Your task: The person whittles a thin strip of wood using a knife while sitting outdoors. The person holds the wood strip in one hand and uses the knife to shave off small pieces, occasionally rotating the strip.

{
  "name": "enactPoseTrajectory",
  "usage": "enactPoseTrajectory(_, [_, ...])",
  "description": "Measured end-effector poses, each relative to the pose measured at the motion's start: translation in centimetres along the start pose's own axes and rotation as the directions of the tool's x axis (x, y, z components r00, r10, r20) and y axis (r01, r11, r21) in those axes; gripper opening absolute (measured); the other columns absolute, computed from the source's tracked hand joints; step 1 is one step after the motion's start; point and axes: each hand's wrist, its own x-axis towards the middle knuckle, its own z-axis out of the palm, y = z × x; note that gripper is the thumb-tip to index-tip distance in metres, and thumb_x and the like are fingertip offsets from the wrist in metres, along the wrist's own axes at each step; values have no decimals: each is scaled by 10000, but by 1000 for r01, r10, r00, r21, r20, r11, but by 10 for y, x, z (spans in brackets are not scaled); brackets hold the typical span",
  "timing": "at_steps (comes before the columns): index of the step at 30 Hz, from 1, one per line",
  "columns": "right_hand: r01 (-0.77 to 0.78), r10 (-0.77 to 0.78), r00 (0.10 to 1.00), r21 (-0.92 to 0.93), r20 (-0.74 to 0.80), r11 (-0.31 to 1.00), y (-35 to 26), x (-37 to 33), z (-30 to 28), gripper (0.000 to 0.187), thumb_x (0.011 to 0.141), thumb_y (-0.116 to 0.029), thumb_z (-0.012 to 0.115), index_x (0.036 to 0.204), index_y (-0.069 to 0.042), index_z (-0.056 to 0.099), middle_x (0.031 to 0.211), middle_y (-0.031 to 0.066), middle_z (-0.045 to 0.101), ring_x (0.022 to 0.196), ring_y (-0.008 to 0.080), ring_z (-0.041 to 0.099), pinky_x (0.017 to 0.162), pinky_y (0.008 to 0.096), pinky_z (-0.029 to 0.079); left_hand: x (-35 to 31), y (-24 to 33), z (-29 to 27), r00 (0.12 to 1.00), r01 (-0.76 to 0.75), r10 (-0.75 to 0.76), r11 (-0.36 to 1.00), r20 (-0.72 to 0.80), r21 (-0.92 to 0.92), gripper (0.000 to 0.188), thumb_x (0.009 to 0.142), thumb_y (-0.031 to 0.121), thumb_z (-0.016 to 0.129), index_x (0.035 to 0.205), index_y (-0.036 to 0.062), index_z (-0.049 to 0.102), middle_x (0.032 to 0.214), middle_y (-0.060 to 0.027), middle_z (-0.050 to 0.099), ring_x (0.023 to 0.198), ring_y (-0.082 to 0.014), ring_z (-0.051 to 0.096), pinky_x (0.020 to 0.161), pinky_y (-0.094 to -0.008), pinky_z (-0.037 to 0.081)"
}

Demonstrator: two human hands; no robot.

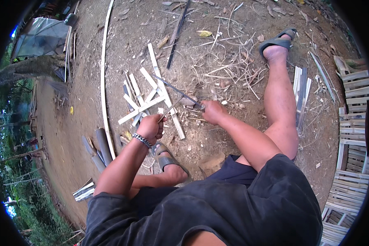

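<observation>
My left hand, with a chain bracelet at its wrist, is closed around a thin brownish stick that points up and to the right. In my right hand is a long, narrow dark blade-like tool, gripped at its near end and slanting up to the left. The stick and the tool come close together between my hands; whether they touch I cannot tell. Beneath and beyond them, split bamboo strips lie crossed in a loose pile on the dirt. One longer pale strip reaches past the pile.
A very long pale strip runs along the ground at left. Curly shavings litter the far ground near a dark strip. Bamboo pieces lie beside my right leg. A slatted bamboo structure stands at right; dark bamboo lengths lie left.
</observation>
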Motion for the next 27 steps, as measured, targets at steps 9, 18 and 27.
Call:
enactPoseTrajectory(9, [-93,94,985,17,-148,996,35,19,3,405,890,-66,537,1289,-112,595,1090,175,682,977,333,673,897,439,531,-4,7,6,999,-23,24,999,28,-23,284,1036,274,385,880,98,544,548,87,299,438,-75,233,412,-261,208])
enactPoseTrajectory(18, [-171,171,976,6,-133,985,52,36,6,322,902,-80,548,1211,-29,625,1128,218,676,1063,361,657,929,454,515,-1,6,0,1000,-11,12,999,24,-38,278,1038,283,370,932,90,540,550,96,293,431,-76,222,416,-258,203])
enactPoseTrajectory(27, [-219,206,950,-32,-235,975,81,50,19,263,844,-160,616,1065,-27,666,1039,224,693,946,363,681,846,444,539,-3,12,-14,999,-12,9,999,54,39,284,1017,310,459,991,60,590,576,92,298,454,-71,230,447,-249,222])
